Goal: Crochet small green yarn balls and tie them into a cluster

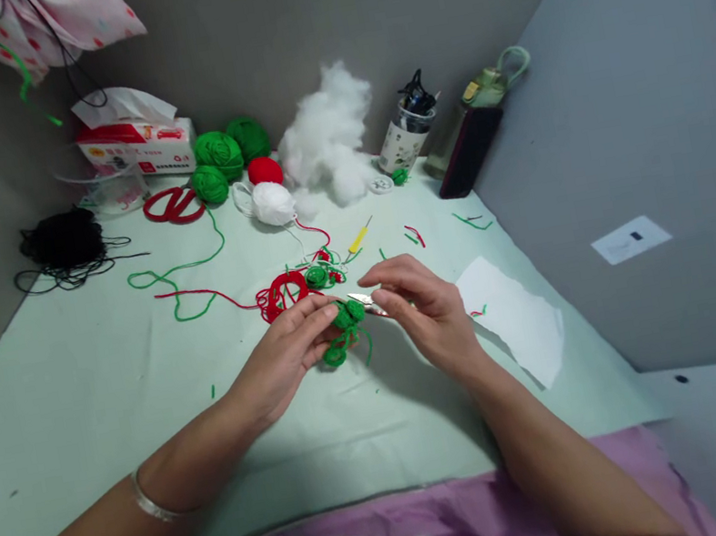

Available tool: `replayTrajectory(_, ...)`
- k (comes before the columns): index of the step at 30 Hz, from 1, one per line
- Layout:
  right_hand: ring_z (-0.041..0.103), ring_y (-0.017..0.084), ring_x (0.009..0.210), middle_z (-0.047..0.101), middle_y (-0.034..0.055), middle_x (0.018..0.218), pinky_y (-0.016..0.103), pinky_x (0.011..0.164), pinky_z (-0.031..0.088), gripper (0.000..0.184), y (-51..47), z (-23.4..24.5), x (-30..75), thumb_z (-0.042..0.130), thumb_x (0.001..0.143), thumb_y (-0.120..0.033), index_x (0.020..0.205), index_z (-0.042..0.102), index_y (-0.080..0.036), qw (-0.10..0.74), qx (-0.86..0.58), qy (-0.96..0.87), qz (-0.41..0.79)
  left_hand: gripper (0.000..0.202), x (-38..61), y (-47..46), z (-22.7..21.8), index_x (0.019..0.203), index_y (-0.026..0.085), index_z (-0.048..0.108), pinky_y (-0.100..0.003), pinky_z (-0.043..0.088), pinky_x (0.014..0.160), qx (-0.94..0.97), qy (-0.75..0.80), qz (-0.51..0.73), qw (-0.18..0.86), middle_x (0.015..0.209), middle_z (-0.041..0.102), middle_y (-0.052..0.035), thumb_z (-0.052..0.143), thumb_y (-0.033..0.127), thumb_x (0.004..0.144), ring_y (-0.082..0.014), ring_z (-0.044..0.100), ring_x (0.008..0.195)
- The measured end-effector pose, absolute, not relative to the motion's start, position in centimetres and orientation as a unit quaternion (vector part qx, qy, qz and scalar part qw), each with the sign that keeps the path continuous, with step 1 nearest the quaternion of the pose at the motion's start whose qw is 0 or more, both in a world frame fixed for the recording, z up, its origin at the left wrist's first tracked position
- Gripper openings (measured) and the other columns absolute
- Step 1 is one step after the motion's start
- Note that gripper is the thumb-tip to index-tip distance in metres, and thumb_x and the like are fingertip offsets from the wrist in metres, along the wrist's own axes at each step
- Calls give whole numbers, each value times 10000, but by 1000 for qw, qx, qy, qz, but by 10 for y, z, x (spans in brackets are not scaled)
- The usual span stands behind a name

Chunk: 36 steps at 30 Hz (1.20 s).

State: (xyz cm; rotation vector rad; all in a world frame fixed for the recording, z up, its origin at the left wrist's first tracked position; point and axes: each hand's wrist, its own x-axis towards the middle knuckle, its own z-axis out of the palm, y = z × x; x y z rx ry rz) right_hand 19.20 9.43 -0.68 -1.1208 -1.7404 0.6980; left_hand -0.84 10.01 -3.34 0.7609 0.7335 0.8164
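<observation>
My left hand (286, 354) is closed on a small green crocheted piece (345, 330) made of round knobs, with a green yarn tail hanging below it. My right hand (424, 307) pinches small metal scissors (365, 300), whose blades point left at the top of the green piece. Both hands hover just above a pale green table cover (75, 392). Just beyond them lie a tangle of red yarn (283, 292) and more small green and red crocheted bits (321, 273).
Green yarn balls (220, 158), a red ball (264, 171), a white ball (273, 203) and white stuffing (327, 135) sit at the back. Red scissors (173, 205), a tissue box (135, 145), black yarn (62, 241), a yellow crochet hook (359, 235), a cup (407, 134), a bottle (477, 122) and white paper (511, 315) surround them.
</observation>
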Motion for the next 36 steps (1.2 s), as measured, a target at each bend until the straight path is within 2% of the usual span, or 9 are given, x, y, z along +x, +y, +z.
replayTrajectory(2, 642, 161, 890, 683, 78, 1106, 292, 713, 525, 128, 94, -8, 190, 686, 938, -256, 1054, 738, -239, 437, -433, -727, 305, 189, -8, 100, -33, 967, 188, 676, -249, 495, 831, 358, 350, 371, 782, 937, 640, -11, 692, 372, 927, -135, 626, 891)
replayTrajectory(7, 631, 138, 778, 694, 33, 905, 281, 712, 511, 15, 92, -11, 186, 688, 905, -211, 910, 698, -200, 426, -449, -701, 354, 244, -8, 101, -33, 887, 170, 635, -209, 460, 675, 371, 347, 366, 780, 860, 572, -3, 671, 406, 938, -115, 571, 789)
replayTrajectory(10, 616, 130, 757, 684, 23, 872, 275, 698, 486, 83, 92, -11, 185, 660, 914, -228, 966, 714, -191, 399, -475, -673, 403, 285, -9, 102, -33, 899, 172, 616, -196, 381, 567, 381, 354, 352, 778, 795, 509, 19, 649, 451, 947, -91, 494, 671)
replayTrajectory(14, 575, 119, 732, 657, 12, 842, 271, 660, 440, 160, 96, -14, 186, 709, 895, -298, 1012, 765, -204, 408, -463, -630, 472, 315, -10, 102, -35, 896, 163, 627, -201, 332, 547, 409, 350, 346, 769, 745, 437, 43, 653, 474, 938, -72, 378, 593)
replayTrajectory(19, 533, 112, 686, 642, 3, 795, 275, 644, 426, 141, 99, -15, 186, 828, 788, -325, 848, 782, -207, 430, -434, -568, 551, 346, -10, 102, -37, 875, 163, 634, -217, 274, 523, 453, 349, 320, 756, 667, 420, 54, 664, 505, 916, -80, 338, 568)
replayTrajectory(24, 505, 115, 689, 599, -5, 763, 271, 652, 409, 192, 96, -10, 185, 832, 779, -349, 755, 732, -188, 404, -428, -566, 577, 351, -9, 101, -37, 819, 166, 610, -229, 263, 512, 458, 337, 309, 762, 623, 364, 71, 681, 500, 901, -83, 312, 551)
replayTrajectory(31, 445, 67, 563, 535, -50, 646, 217, 576, 395, 248, 111, -13, 203, 849, 751, -375, 764, 699, -178, 510, -482, -422, 575, 341, -2, 94, -36, 803, 172, 571, -222, 225, 481, 431, 318, 267, 801, 680, 415, 62, 727, 468, 872, -58, 294, 524)
replayTrajectory(34, 503, 76, 593, 620, -18, 709, 220, 580, 421, 285, 112, -12, 205, 835, 768, -430, 825, 745, -166, 432, -475, -461, 613, 388, -2, 95, -37, 744, 186, 518, -215, 241, 466, 432, 328, 294, 787, 669, 339, 67, 646, 503, 928, -67, 280, 521)
replayTrajectory(36, 544, 89, 620, 660, -3, 729, 235, 613, 453, 279, 109, -13, 202, 838, 772, -417, 864, 761, -166, 372, -443, -501, 644, 373, -4, 96, -36, 781, 192, 542, -213, 257, 457, 441, 331, 304, 777, 677, 378, 58, 600, 517, 954, -71, 287, 512)
